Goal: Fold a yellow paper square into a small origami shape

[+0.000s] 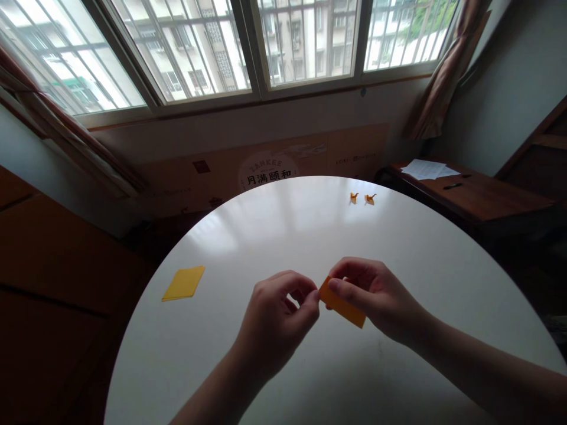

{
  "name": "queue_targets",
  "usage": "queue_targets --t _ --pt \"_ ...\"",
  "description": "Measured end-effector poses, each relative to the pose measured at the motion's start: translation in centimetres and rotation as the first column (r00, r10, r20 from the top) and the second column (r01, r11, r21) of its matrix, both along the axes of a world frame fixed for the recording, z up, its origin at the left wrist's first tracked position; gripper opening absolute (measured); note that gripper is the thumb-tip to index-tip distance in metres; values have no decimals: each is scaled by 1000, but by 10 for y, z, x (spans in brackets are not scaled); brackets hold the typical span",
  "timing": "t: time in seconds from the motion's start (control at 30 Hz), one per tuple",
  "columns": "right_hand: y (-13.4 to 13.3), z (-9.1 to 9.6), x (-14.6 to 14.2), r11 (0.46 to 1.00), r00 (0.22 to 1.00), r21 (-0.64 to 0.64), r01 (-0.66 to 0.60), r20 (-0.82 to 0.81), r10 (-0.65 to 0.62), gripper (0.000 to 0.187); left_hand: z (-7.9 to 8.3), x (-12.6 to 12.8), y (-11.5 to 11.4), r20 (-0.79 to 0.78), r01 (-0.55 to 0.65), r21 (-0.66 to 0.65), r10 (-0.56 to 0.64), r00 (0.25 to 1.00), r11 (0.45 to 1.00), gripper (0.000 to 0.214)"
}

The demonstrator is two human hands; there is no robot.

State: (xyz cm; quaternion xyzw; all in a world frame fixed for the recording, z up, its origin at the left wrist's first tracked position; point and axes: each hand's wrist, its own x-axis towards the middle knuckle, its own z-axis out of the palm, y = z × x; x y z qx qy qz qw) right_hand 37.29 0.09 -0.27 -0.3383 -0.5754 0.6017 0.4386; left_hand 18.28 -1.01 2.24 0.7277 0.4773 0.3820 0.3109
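Both my hands hold a folded piece of orange origami paper (348, 308) above the white round table (283, 230). My left hand (280, 319) pinches its left corner between thumb and forefinger. Along the upper edge, my right hand (381, 295) grips the paper, with the thumb on the near face and the fingers partly hidden behind. The paper slants down to the right, and its fold layers are too small to tell. To the left of my hands lies a stack of yellow paper squares (183, 283).
Two small folded orange paper birds (353, 198) stand near the table's far edge. Beyond it on the right, a wooden desk (491, 192) bears white sheets (429, 169) and a dark pen (452, 186). A printed cardboard panel (310, 153) leans below the barred window (305, 41).
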Motion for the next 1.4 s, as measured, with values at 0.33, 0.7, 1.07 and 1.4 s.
queue_targets --t 0.33,0.7,1.07,1.4 --pt "2 -6 1 999 999 30 44 25 -44 18 -2 0 1 -38 -6 -12 5 999 1000 12" --pt "-2 -5 -6 985 976 169 27 210 -63 22 -7 -3 2 -56 54 69 -50 997 996 11" --pt "5 1 3 995 978 97 -29 209 8 22 1 -10 8 151 -52 -131 71 986 990 16" --pt "20 0 15 995 991 73 75 108 -82 24 2 -18 19 455 -87 -403 281 845 911 27"
